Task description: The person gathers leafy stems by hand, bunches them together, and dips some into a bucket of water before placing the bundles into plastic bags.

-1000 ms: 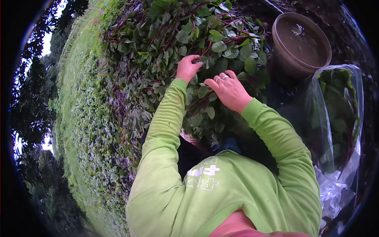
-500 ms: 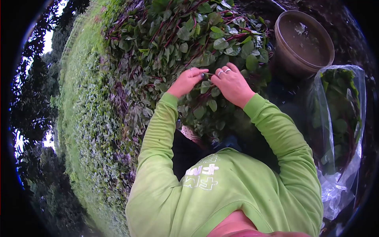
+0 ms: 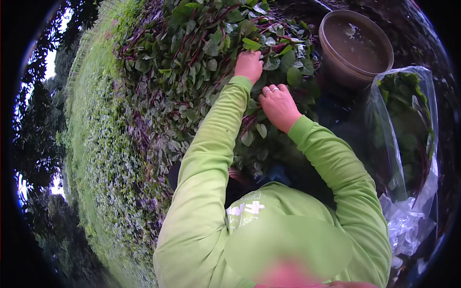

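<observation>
A dense spread of leafy greens with purple-red stems (image 3: 206,62), looking like Malabar spinach, fills the ground before me. My left hand (image 3: 248,66) reaches into the leaves with its fingers curled closed, and what lies in them is hidden. Nearer to my body, my right hand (image 3: 278,106), with rings on its fingers, is closed at the top of some Malabar spinach stems (image 3: 249,124). Their leaves hang below and left of that hand. The fingertips of my right hand are partly out of sight.
A brown bucket (image 3: 356,45) of murky water stands at the upper right. Below it, a clear plastic bag (image 3: 408,144) holds cut greens. Low vegetation (image 3: 103,139) runs along the left side, with dark trees beyond. Dark ground lies around the bucket.
My left hand has left the stem between both hands and moved up and right into the leaves. My right hand has shifted slightly down, still closed.
</observation>
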`<action>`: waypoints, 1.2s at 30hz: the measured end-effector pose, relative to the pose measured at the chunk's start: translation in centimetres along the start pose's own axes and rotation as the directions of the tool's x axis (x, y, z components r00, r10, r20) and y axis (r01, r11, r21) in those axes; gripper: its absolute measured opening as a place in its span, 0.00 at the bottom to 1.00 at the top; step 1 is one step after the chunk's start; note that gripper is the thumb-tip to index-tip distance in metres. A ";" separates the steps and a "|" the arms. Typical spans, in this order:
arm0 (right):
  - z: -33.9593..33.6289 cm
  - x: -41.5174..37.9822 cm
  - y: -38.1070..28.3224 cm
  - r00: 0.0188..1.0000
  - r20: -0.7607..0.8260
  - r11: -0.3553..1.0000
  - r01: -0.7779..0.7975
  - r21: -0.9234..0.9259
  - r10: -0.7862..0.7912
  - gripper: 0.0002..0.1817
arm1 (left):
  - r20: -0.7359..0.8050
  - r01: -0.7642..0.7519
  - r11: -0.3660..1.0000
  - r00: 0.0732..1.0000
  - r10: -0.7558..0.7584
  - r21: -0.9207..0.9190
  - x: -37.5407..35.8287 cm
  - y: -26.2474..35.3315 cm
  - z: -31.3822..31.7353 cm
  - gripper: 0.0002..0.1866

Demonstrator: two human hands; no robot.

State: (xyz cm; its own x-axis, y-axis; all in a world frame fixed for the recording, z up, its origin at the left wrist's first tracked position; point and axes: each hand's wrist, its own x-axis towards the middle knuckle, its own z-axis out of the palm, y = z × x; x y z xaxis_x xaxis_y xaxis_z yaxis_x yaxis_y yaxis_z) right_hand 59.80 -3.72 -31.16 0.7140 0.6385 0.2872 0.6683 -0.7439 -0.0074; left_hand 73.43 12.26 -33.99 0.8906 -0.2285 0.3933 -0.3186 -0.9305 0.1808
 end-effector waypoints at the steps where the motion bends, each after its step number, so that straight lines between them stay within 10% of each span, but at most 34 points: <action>1: -0.3 -0.1 0.0 1.000 -0.013 1.000 0.001 0.007 -0.001 0.08 | 0.037 0.012 1.000 0.999 -0.012 0.010 0.1 0.5 -0.5 0.12; 12: -1.7 0.3 3.1 0.905 -0.423 0.996 -0.010 0.085 0.045 0.07 | 0.344 0.196 0.859 0.939 -0.024 -0.473 -4.1 1.1 -7.9 0.13; 18: -2.9 -0.1 2.8 0.998 -0.041 0.985 -0.045 0.165 0.053 0.08 | 0.751 0.570 0.507 0.590 0.295 -0.647 -1.8 -0.7 -10.3 0.25; 21: -3.3 -0.4 2.9 1.000 -0.010 0.988 -0.012 0.154 0.014 0.09 | 0.521 0.416 0.495 0.849 0.089 -0.763 1.0 -1.8 -6.4 0.27; 25: -2.6 -0.6 2.5 0.999 -0.003 0.989 -0.050 0.138 0.051 0.08 | 0.259 0.148 0.963 0.962 -0.087 -0.224 4.2 -0.7 -0.5 0.21; 27: -2.3 -0.8 2.6 0.997 -0.038 0.990 -0.062 0.125 0.067 0.08 | 0.194 -0.017 1.000 0.981 0.012 0.026 4.6 0.0 0.5 0.17; 30: -2.4 -0.9 3.2 0.998 -0.020 0.990 -0.055 0.129 0.058 0.07 | 0.331 0.220 0.956 0.932 -0.147 -0.193 5.2 -0.2 0.0 0.17; 36: -2.3 -0.8 2.7 0.997 -0.049 0.987 -0.056 0.150 0.064 0.05 | 0.390 0.083 0.992 0.920 -0.039 -0.097 2.7 -1.5 -2.0 0.20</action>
State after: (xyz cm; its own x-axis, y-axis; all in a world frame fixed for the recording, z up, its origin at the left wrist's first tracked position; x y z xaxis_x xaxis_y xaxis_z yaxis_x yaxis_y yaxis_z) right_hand 60.57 -6.68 -29.18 0.7440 0.5796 0.3324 0.6513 -0.7402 -0.1671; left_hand 75.64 13.61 -31.45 0.9585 -0.2852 0.0029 -0.2730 -0.9143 0.2992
